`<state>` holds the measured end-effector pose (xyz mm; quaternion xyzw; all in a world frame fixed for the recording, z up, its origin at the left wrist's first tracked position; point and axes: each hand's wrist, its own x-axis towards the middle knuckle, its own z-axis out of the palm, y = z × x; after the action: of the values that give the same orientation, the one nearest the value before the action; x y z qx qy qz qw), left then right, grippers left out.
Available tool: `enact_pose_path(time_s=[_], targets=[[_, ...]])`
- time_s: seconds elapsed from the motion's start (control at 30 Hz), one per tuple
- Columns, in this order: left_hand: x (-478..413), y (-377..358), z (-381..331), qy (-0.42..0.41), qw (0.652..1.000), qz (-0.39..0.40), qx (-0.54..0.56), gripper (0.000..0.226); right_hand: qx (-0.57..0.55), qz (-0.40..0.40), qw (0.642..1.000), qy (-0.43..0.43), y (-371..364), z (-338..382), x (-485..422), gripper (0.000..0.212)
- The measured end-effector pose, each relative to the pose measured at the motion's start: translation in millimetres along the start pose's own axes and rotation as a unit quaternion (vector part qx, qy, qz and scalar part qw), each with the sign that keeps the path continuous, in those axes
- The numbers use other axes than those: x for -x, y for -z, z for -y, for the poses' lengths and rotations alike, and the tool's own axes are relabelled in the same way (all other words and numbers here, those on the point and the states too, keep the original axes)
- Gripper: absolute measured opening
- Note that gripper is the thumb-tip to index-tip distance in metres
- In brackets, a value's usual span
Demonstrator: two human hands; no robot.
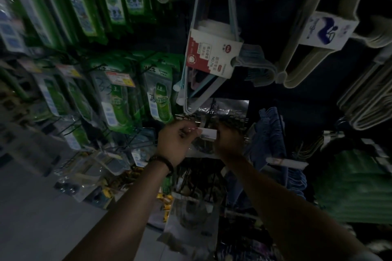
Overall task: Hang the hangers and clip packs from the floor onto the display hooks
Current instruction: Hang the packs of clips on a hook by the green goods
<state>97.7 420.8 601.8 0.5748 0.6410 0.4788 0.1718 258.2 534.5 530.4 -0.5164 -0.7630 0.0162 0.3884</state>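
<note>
A clear clip pack [222, 112] filled with small metal clips is held up against the display, at a black display hook [212, 106] that carries a white tag [209, 133] at its front end. Whether the pack already hangs on the hook cannot be told in the dim light. The pack's upper left edge is pinched by the curled fingers of the left hand [176, 141], just beside the tag, and a beaded bracelet [164, 162] is worn on that wrist. The pack's right side is gripped by the right hand [229, 143], whose fingers are curled at the tag's right end. Both hands are raised close together, with the tag between them.

Directly above the pack, a bundle of pale blue hangers [254, 65] is hung, wrapped in a red-and-white label [212, 53]. Further right, grey hangers [301, 70] are banded by a white-and-blue label [326, 29]. To the left, 2 green packs [161, 101] marked 3 and 1.8 are hung side by side. Dark blue hangers [273, 133] are seen just right of the right hand. Below the hands, another clear pack [191, 224] is seen, and the grey floor [31, 207] fills the lower left.
</note>
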Motion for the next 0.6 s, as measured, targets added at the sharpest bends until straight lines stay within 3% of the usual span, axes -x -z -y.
enact_pose_path(time_s=[0.17,0.4,0.47,0.6], targets=[[5,-4,2,-0.005,1.0,-0.013,0.007,0.008,-0.032,0.122,0.988,-0.088,-8,-4,-28,0.028],[18,-7,3,0.01,1.0,-0.014,-0.001,0.016,-0.06,0.102,0.985,-0.128,-22,-13,-43,0.027],[25,-10,-2,0.015,0.999,-0.032,0.001,0.02,-0.083,0.052,0.99,-0.104,-22,-14,-37,0.023],[48,-18,-2,0.068,0.993,-0.094,0.018,0.039,-0.13,-0.155,0.977,-0.07,-16,-11,2,0.034]])
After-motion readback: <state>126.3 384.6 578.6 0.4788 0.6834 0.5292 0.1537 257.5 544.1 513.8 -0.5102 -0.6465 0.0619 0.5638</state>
